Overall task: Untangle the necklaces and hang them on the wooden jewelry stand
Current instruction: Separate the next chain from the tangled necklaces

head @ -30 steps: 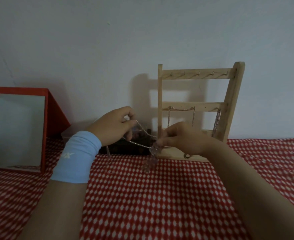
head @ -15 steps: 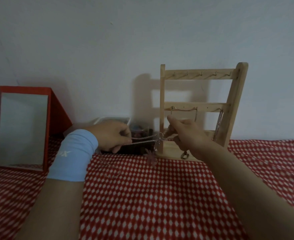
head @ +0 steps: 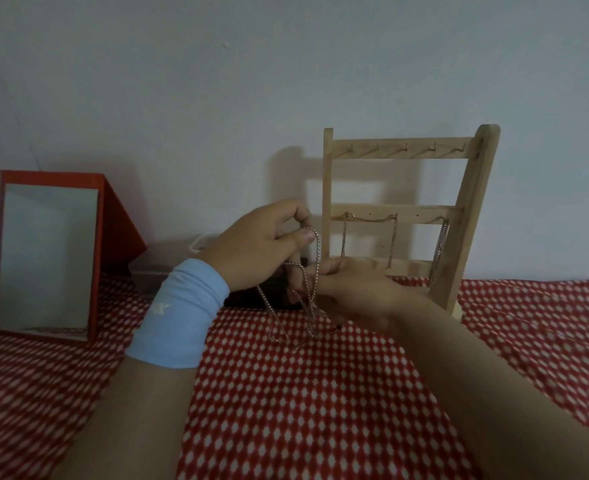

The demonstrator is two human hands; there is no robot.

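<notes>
Left hand (head: 255,247) pinches chain (head: 317,252) above right hand (head: 353,292) (both grip it).

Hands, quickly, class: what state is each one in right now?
Left hand: pinches the necklace chain between thumb and forefinger.
Right hand: grips the same chain lower down.

On the tablecloth (head: 320,410), against the wall (head: 216,98): mirror (head: 47,258) left, jewelry stand (head: 424,210) right.

Home dressing corner: red-checked cloth (head: 320,410), red-framed mirror (head: 47,258), wooden jewelry stand (head: 424,210) against plain wall (head: 216,81).
</notes>
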